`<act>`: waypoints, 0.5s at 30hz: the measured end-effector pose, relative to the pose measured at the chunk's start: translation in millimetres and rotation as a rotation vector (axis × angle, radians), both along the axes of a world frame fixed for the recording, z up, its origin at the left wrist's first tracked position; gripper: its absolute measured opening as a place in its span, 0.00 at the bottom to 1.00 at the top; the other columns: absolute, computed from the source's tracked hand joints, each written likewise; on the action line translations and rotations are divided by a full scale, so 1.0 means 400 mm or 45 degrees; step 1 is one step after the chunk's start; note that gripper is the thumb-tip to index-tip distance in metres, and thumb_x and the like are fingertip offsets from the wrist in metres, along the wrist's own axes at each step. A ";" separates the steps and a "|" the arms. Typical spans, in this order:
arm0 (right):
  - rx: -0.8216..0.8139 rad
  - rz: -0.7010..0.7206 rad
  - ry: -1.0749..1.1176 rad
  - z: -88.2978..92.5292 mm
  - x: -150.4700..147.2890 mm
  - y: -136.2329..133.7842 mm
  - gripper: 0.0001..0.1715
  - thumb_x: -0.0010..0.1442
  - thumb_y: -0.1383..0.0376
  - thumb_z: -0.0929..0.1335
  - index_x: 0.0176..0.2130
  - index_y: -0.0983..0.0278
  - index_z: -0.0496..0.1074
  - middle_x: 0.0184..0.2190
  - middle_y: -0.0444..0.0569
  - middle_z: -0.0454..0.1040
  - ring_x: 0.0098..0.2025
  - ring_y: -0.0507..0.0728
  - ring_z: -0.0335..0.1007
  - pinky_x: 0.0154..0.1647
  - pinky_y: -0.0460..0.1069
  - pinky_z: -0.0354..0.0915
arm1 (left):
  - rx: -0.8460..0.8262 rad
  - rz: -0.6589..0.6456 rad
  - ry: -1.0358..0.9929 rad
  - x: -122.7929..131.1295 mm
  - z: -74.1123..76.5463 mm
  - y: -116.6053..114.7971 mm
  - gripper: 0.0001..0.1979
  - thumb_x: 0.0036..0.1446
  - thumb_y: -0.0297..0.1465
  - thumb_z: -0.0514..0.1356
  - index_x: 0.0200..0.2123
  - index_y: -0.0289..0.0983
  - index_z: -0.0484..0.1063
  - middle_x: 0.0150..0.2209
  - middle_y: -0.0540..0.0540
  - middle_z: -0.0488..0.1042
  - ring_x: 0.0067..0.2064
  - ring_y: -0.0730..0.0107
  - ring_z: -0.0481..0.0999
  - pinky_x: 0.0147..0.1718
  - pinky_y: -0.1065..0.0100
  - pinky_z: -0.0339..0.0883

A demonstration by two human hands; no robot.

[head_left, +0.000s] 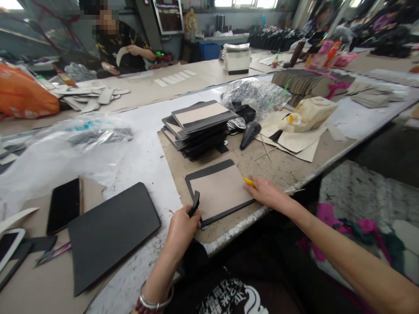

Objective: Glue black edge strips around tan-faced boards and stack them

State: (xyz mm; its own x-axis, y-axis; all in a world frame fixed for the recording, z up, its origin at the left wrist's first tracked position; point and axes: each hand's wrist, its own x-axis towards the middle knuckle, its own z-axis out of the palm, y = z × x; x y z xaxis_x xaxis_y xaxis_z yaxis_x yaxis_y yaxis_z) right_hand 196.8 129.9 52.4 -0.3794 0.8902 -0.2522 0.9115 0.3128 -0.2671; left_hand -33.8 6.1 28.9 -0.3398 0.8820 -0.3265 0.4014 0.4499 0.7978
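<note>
In front of me lies a flat panel (219,189), beige in the middle with black edge bands. My left hand (183,224) is at its near left corner, fingers closed on a short black strip (195,203) that sticks up above the panel's edge. Over the panel's right edge, my right hand (266,192) grips a small yellow tool (248,182); only its yellow end shows, so its kind is hidden. Behind the panel rises a stack of similar black-edged panels (203,126). A larger plain black sheet (114,235) rests to the left.
Left are a phone (64,205), scissors (54,254) and plastic film (65,152). Beyond the panel lie a dark cone-shaped piece (250,134), thin sticks (266,148) and a yellowed plastic container (309,114). The table edge (238,233) runs close to me. A co-worker (121,48) sits across.
</note>
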 end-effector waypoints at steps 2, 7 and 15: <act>0.001 0.007 -0.002 0.000 0.000 0.001 0.17 0.62 0.59 0.57 0.42 0.66 0.67 0.36 0.57 0.74 0.41 0.62 0.70 0.38 0.49 0.59 | 0.001 0.005 -0.016 0.001 0.000 -0.001 0.11 0.49 0.37 0.57 0.20 0.38 0.64 0.15 0.51 0.68 0.17 0.72 0.65 0.18 0.72 0.54; -0.003 0.017 -0.016 0.002 -0.001 0.004 0.17 0.62 0.59 0.57 0.43 0.66 0.67 0.37 0.56 0.75 0.42 0.61 0.70 0.39 0.49 0.59 | -0.016 0.034 -0.073 0.009 0.011 0.002 0.09 0.49 0.37 0.56 0.23 0.38 0.65 0.14 0.52 0.67 0.16 0.73 0.64 0.17 0.73 0.55; -0.025 0.008 -0.050 -0.004 -0.003 0.012 0.19 0.62 0.58 0.57 0.41 0.68 0.68 0.36 0.59 0.75 0.40 0.63 0.71 0.37 0.50 0.59 | -0.064 0.055 -0.076 0.017 0.032 0.005 0.08 0.50 0.33 0.56 0.21 0.37 0.64 0.14 0.52 0.67 0.15 0.74 0.64 0.16 0.73 0.55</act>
State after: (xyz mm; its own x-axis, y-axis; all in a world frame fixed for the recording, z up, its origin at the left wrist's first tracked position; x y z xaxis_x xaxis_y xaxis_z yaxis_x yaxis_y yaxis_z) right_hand 195.7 134.6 50.9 -0.3741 0.8826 -0.2847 0.9196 0.3133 -0.2370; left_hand -27.0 8.2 41.6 -0.3558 0.8489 -0.3908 0.3328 0.5058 0.7959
